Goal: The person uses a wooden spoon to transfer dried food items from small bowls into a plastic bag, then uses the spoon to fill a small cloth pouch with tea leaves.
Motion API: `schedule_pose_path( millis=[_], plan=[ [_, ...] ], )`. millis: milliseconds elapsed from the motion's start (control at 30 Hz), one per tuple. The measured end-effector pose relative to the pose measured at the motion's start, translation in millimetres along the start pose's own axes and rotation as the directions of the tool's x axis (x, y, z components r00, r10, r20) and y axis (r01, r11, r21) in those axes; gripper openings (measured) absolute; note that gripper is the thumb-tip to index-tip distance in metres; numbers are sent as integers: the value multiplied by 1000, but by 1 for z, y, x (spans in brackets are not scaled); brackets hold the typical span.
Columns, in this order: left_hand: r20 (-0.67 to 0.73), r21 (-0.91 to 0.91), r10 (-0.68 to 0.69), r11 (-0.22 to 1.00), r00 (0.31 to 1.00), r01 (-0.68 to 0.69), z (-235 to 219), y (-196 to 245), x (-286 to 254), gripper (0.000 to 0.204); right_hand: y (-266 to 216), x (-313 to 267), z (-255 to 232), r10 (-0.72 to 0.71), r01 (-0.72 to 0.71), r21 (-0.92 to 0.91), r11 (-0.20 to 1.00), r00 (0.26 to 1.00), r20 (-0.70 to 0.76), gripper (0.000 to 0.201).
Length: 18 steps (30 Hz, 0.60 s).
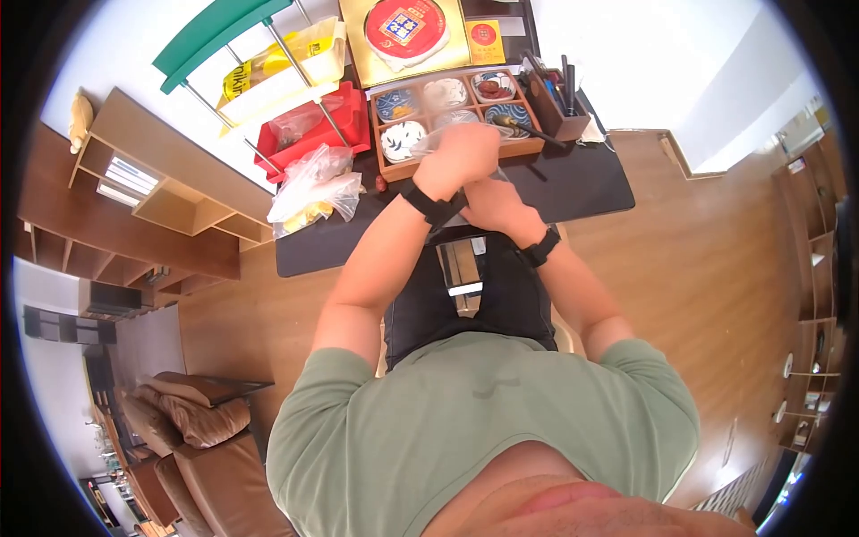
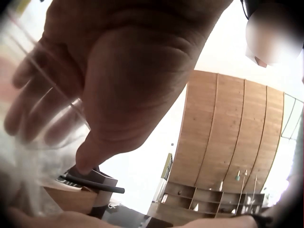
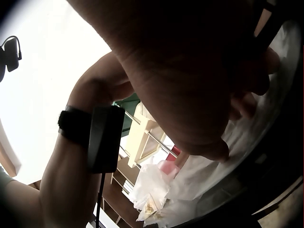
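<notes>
My left hand [image 1: 461, 159] reaches over the front of a divided wooden tray [image 1: 386, 170]. In the left wrist view its fingers [image 2: 40, 111] stretch out behind the film of a clear plastic bag [image 2: 28, 166], and the thumb points down outside the film. Just below and to the right, my right hand [image 1: 501, 213] stays close to the table's front edge. Seen from the right wrist, its curled fingers [image 3: 243, 105] and thumb grip the crumpled clear plastic. Several small patterned dishes [image 1: 404, 140] sit in the tray's compartments. A dark-handled tool [image 1: 532, 132] lies across its right side.
On the black table [image 1: 582, 183], a pen holder [image 1: 559, 103] stands right of the tray. A red box [image 1: 313, 134], a green rack [image 1: 219, 40] and a plastic bag with yellow contents [image 1: 318, 192] occupy the left. Behind lies a gold box [image 1: 358, 45] with a red disc.
</notes>
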State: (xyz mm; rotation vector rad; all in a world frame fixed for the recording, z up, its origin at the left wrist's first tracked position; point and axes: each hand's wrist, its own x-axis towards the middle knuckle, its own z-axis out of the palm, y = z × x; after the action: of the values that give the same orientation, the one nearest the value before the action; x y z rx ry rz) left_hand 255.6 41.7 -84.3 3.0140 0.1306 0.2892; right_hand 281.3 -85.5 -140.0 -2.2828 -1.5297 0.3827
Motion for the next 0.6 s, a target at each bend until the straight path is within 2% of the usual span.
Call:
schedule_pose_path(
  millis=[67,100,133,167,200,233,267,333,400,433,500,533,567,600],
  plan=[
    [38,-21,33,999,999,-32,7,-8,11,21,1,-2,0,-35,35,2,999,998,-58,41],
    [65,-157,55,987,996,-44,10,-14,14,26,1,-3,1,-75,76,4,997,991,-114,42],
    [92,-291,80,956,993,-50,15,-21,16,32,-2,-4,-2,-71,72,6,997,991,-112,42],
    [97,-293,82,955,992,-50,22,-28,19,32,-7,-5,-9,-60,58,-36,998,996,-64,44],
    [29,-286,125,952,992,-112,30,-36,20,32,-9,-5,-11,-48,46,-78,996,999,-14,46],
    [-39,-276,166,946,985,-171,32,-37,18,33,-6,-5,-7,-46,45,-74,996,999,-10,46],
    [-36,-277,165,946,986,-169,34,-37,18,33,-1,-2,-3,-81,80,-94,992,997,-13,48],
    [-81,-320,238,914,968,-251,34,-32,16,23,2,1,-1,-119,116,-113,987,993,-14,50],
    [-90,-315,210,921,973,-228,29,-30,9,29,1,4,-4,-103,105,-66,992,994,33,47],
    [-103,-311,184,928,977,-208,22,-27,4,37,4,5,-1,-103,105,-65,992,994,32,47],
    [-92,-347,171,918,981,-192,-24,-19,-23,36,14,8,5,-176,175,-36,984,984,-16,46],
    [-78,-384,158,907,984,-176,-40,-20,-39,35,11,6,0,-173,172,-36,984,985,-23,46],
    [-76,-379,168,907,983,-184,-45,-28,-54,35,4,1,-7,-130,130,-38,991,991,12,38],
    [-222,-295,186,923,957,-248,-50,-38,-66,37,0,0,-13,-84,86,-41,995,995,44,31]
  ],
)
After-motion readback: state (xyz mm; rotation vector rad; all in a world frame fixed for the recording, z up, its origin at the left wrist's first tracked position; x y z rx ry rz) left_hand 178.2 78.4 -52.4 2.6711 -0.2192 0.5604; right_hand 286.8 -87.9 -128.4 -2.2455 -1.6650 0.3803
